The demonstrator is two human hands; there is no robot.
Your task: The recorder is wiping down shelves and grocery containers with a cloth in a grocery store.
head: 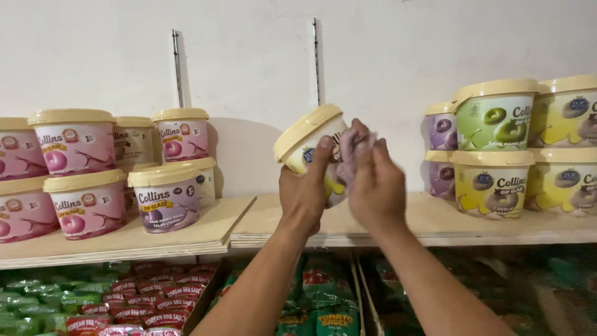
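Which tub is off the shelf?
The cream-lidded tub tilted in the left hand, with the right hand pressing a pinkish cloth against it. The other tubs all stand upright, stacked on the wooden shelf.

Tub (309, 140) label half hidden behind blurred hands

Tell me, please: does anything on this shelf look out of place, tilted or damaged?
Nothing looks spilled or damaged. Only one tub is tilted, because the left hand holds it off the wooden shelf while the right hand presses a pinkish cloth against it. The stacked tubs stand upright.
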